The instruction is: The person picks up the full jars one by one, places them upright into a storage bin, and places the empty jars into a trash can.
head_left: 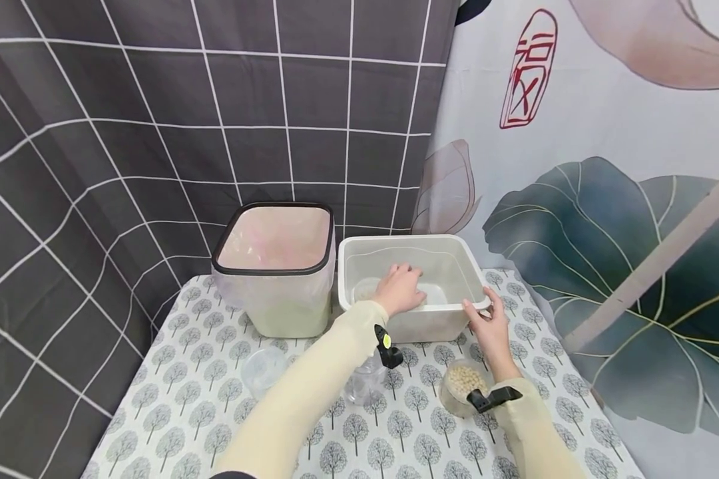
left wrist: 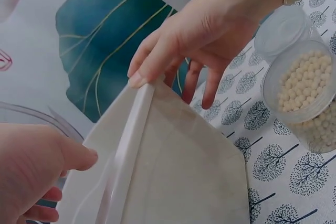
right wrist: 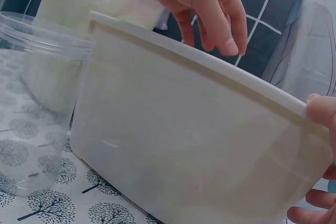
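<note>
Nearest the camera, cream sleeves with black wrist mounts at the lower edge of the head view. At centre, white tub, apparently upright on the tree-printed worktop. Right-hand grip: pinching the tub at its near right corner, thumb on the lip. Left-hand grip: released, over the tub's mouth, fingers loosely bent and no object visible in them. Probable handling: light for its bulk, stiff at the corners, slightly flexible along the walls, smooth and somewhat slippery, not especially fragile; best held by the thick rim, ideally at both short ends. Just beside the tub, to the left, black-rimmed bin with pale liner. Nearer the camera, transparent jar, lid-like disc farther left, and jar of pale round grains by the right wrist. Behind, dark gridded curtain and leaf-printed cloth. Hidden or uncertain: part of the tub's interior, behind the left hand; faint round shape inside, unidentifiable; transparent jar, partly covered by the left sleeve in the head view; right fingers, cut off at the edge of the right wrist view.
</note>
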Available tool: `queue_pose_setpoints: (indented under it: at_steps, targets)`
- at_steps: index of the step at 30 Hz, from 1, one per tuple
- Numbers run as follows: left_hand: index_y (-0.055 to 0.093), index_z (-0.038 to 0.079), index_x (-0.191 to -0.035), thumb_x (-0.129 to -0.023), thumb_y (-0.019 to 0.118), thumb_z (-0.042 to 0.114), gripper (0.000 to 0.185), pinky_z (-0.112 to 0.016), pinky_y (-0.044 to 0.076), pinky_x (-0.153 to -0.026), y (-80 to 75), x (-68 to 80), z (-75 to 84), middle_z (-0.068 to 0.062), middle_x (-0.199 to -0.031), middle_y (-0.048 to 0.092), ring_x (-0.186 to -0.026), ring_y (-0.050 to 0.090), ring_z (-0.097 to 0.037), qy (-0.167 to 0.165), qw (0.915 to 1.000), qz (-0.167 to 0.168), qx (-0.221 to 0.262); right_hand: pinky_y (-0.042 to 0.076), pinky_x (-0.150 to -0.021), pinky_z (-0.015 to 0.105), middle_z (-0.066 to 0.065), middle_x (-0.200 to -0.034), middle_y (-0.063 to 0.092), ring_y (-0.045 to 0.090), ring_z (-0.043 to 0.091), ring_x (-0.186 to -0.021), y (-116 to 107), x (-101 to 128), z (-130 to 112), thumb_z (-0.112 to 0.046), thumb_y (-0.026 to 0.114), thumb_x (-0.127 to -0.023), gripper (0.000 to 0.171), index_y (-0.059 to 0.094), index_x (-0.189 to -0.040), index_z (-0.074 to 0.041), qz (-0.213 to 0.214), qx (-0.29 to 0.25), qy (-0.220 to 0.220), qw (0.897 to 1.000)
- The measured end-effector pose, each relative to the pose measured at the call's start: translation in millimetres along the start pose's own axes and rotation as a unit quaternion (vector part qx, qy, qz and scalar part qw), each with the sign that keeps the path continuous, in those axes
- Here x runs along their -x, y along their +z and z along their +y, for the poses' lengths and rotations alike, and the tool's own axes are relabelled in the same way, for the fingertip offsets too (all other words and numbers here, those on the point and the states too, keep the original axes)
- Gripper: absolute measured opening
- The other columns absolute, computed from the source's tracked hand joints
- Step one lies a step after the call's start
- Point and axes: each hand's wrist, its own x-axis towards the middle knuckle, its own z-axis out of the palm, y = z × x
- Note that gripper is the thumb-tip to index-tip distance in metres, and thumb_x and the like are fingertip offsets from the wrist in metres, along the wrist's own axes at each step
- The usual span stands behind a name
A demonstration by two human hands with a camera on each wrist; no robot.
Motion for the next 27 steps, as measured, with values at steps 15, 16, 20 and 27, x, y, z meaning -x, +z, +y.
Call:
queue_pose_setpoints:
  at_steps: [15,16,20,27]
  targets:
    - [0.058,0.013,-0.119,-0.089,0.056,0.046,0.045,-0.026,0.047,-0.078,3.1,38.5,25.5,-0.001,-0.112,0.053,-0.098,0.048,-0.015,0.013,0.9962,0.087,-0.003,0.05,-0.083,0.032,0.016,-0.134,0.041,0.052,0.018,-0.103,-3.4,2.7,0.5,-0.04,0.06,-0.089,0.073,0.021,-0.148,-0.023,-0.006,0.005,-0.005,1.0]
    - [0.059,0.012,-0.119,-0.089,0.056,0.046,0.045,-0.027,0.046,-0.079,3.9,40.6,26.8,-0.001,-0.111,0.053,-0.098,0.048,-0.015,0.016,0.9957,0.091,-0.001,0.051,-0.081,0.029,0.016,-0.134,0.041,0.052,0.019,-0.102,-3.2,3.0,0.3,-0.041,0.059,-0.089,0.072,0.021,-0.148,-0.024,-0.004,0.009,-0.008,1.0]
    - [0.058,0.011,-0.119,-0.089,0.057,0.044,0.046,-0.026,0.045,-0.081,7.9,47.5,29.9,-0.002,-0.109,0.054,-0.096,0.049,-0.015,0.032,0.9944,0.1,0.009,0.046,-0.071,0.02,0.018,-0.131,0.042,0.054,0.029,-0.102,-1.7,3.8,-1.4,-0.043,0.058,-0.089,0.072,0.022,-0.148,-0.024,0.0,0.034,-0.02,0.999]
    - [0.056,0.012,-0.123,-0.091,0.054,0.044,0.045,-0.029,0.044,-0.09,14.9,59.1,37.0,-0.001,-0.117,0.054,-0.104,0.05,-0.015,0.047,0.9935,0.097,0.035,0.046,-0.065,0.022,0.018,-0.123,0.049,0.057,0.026,-0.092,-8.6,0.6,-3.7,-0.047,0.053,-0.091,0.068,0.025,-0.148,-0.022,-0.009,0.103,-0.021,0.994]
